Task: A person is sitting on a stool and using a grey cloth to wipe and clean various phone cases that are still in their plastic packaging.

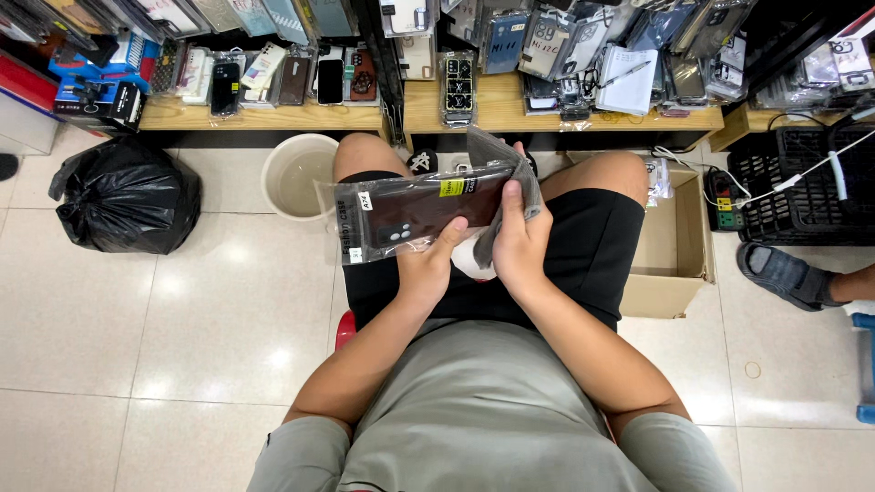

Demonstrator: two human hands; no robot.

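Black bag (pixel 126 195), pale bucket (pixel 296 175), cardboard box (pixel 673 246).

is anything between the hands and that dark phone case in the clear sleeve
Nothing visible. The left hand grips the dark phone case in its clear plastic sleeve directly from below, and the right hand holds its right end together with a bunch of grey sleeves.

Dark brown, perhaps maroon, phone case (pixel 428 211)
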